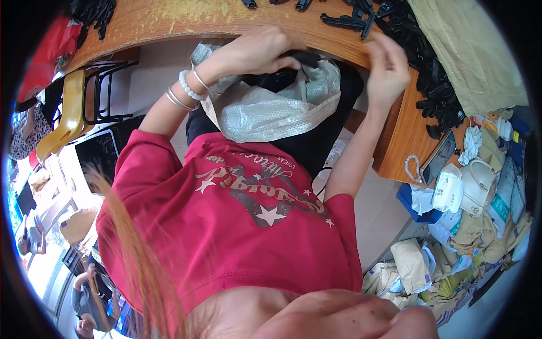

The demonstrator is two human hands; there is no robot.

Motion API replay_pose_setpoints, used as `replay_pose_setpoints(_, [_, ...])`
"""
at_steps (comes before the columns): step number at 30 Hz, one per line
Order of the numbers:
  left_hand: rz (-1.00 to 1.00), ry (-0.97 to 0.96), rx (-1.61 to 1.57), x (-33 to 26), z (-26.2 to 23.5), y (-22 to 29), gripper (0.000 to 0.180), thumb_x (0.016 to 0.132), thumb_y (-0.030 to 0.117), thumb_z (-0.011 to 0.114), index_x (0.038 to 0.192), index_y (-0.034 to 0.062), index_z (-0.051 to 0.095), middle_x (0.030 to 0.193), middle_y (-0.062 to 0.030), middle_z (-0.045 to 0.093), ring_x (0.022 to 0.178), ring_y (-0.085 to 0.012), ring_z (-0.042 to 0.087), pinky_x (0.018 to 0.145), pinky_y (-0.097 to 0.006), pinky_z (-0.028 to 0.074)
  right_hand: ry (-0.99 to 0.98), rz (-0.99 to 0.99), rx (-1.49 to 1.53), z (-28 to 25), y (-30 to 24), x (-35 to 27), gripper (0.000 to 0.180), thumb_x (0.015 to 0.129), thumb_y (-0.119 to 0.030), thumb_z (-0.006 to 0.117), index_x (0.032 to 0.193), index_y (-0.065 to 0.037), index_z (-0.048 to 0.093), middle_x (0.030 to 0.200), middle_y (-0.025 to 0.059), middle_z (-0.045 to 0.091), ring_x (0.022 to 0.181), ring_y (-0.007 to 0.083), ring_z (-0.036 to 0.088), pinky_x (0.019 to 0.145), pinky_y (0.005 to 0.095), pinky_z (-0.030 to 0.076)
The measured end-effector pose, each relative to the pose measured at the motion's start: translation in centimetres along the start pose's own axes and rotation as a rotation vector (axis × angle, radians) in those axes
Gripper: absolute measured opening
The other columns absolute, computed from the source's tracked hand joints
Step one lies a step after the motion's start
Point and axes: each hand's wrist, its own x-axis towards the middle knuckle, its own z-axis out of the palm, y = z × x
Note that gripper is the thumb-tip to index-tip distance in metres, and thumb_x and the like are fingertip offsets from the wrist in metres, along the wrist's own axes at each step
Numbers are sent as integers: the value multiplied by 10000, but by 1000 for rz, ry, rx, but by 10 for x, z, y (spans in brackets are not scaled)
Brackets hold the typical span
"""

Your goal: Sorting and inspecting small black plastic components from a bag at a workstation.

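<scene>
A white woven sack [265, 113] lies across my lap with its mouth gaping and dark pieces inside. Over that mouth reaches my left hand [268, 51], fingers curled and slightly blurred, gripping a black plastic piece [307, 58]. Bracelets circle the left wrist. My right hand [389, 68] is raised at the table's edge, its fingers bent together; whatever lies between them, if anything, is hidden. Just beyond it several black plastic parts [347, 21] rest on the wooden table [186, 17].
A long heap of black parts [432, 85] lines the table's right side, beside a beige cloth [474, 51]. A phone [437, 158], a tissue pack [449, 189] and a white handbag [479, 186] are at right, above piled packages [412, 265]. A yellow chair [70, 113] stands left; other people are farther off.
</scene>
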Motion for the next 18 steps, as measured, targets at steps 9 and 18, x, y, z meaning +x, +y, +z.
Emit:
replay_pose_setpoints(9, [192, 560, 16, 73, 6, 17, 203, 802, 149, 675, 833, -45, 620, 792, -182, 596, 682, -329, 614, 599, -407, 484, 205, -59, -535, 11, 48, 23, 290, 891, -227, 601, 1087, -14, 619, 1056, 157, 524, 755, 302, 629, 651, 384, 503])
replay_pose_setpoints(18, [124, 527, 85, 77, 17, -5, 191, 757, 102, 673, 881, -15, 588, 847, -173, 578, 723, -374, 594, 621, -418, 489, 82, 84, -48, 8, 17, -11, 417, 828, 12, 634, 1229, 23, 522, 1085, 148, 536, 795, 169, 615, 676, 255, 511])
